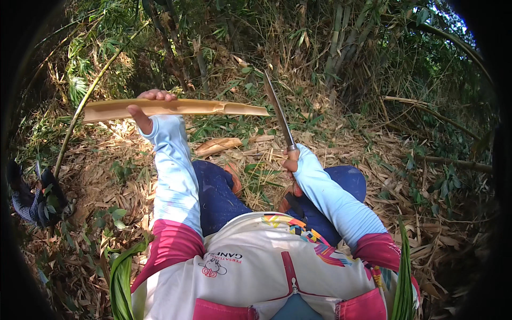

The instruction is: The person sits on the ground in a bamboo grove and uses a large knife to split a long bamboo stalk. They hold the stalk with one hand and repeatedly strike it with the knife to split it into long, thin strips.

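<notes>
My left hand (156, 95), closed with the thumb in front and fingers over the top, grips a long piece of split bamboo (197, 108). The bamboo lies nearly level, its pale hollow side toward me and its narrower end pointing right. In my right hand (291, 161) is the handle of a machete (278, 110), its long blade pointing up and slightly left. The blade passes close to the bamboo's right end; whether they touch I cannot tell. Light blue sleeves cover both forearms, and my knees in blue trousers are bent below.
Dry leaves and a brown husk piece (218, 146) cover the ground ahead. A thin slanting stem (88, 96) stands at left, near a dark bundle (37, 200) that I cannot make out clearly. Bamboo stalks (341, 40) rise behind; fallen stems (453, 162) lie at right.
</notes>
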The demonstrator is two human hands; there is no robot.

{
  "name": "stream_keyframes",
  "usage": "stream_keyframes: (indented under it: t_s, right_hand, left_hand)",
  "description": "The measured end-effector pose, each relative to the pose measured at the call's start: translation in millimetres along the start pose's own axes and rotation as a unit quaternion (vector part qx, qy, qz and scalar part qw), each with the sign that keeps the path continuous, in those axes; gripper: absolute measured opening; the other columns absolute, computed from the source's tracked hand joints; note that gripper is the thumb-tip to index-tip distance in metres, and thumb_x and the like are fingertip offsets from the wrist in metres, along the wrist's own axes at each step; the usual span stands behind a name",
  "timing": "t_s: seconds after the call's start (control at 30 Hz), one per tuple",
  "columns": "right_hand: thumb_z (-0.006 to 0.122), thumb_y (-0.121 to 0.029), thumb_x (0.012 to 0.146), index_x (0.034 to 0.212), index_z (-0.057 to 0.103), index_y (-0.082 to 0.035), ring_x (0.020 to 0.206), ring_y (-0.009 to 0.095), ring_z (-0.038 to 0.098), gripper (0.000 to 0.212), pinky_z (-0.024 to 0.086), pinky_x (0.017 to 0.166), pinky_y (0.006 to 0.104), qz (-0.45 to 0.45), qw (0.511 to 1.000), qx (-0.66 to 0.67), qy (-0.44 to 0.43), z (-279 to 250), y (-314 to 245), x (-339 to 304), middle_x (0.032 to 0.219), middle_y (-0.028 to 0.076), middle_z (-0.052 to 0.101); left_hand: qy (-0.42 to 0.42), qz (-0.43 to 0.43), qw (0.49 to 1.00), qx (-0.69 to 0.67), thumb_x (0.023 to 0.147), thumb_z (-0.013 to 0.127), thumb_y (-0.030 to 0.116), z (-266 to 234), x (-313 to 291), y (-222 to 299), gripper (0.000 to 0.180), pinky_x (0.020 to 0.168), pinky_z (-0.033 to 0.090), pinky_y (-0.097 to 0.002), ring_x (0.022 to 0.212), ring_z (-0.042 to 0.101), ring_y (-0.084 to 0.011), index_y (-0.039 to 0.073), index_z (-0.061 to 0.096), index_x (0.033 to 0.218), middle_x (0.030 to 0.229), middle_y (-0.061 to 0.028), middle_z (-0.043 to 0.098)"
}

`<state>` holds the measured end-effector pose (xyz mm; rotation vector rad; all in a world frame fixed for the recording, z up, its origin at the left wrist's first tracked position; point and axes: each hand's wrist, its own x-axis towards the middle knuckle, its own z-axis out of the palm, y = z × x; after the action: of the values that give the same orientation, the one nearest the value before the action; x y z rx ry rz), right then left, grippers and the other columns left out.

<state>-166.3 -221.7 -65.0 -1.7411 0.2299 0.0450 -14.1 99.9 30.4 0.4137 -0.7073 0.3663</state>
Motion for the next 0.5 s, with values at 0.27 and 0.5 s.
stream_keyframes:
  t_s: [0.27, 0.5]
  right_hand:
    - [0.077, -0.02, 0.083, 0.11, 0.056, -0.004, 0.059, 0.011, 0.057, 0.038, 0.048, 0.056, 0.0265, -0.527, 0.828, 0.086, 0.171, -62.5, -233.1, -30.8, 0.075, 0.002, 0.06]
    - [0.061, -0.029, 0.09, 0.113, 0.061, -0.007, 0.091, 0.025, 0.064, 0.032, 0.048, 0.085, 0.04, -0.6, 0.768, 0.061, 0.216, -75.6, -175.2, -4.3, 0.094, 0.012, 0.067]
  left_hand:
    - [-0.113, -0.05, 0.99, 0.073, 0.095, 0.063, 0.037, -12.4, 39.6, 14.4, 0.037, 0.063, 0.053, -0.0426, 0.056, 0.061, -0.0225, 0.007, 0.064, 0.073, 0.064, -0.0054, 0.063]
    - [-0.183, -0.049, 0.971, 0.146, 0.104, 0.046, 0.032, 19.4, 47.7, 21.4, 0.044, 0.07, 0.05, -0.0401, 0.064, 0.059, -0.0198, 0.007, 0.056, 0.07, 0.063, -0.003, 0.054]
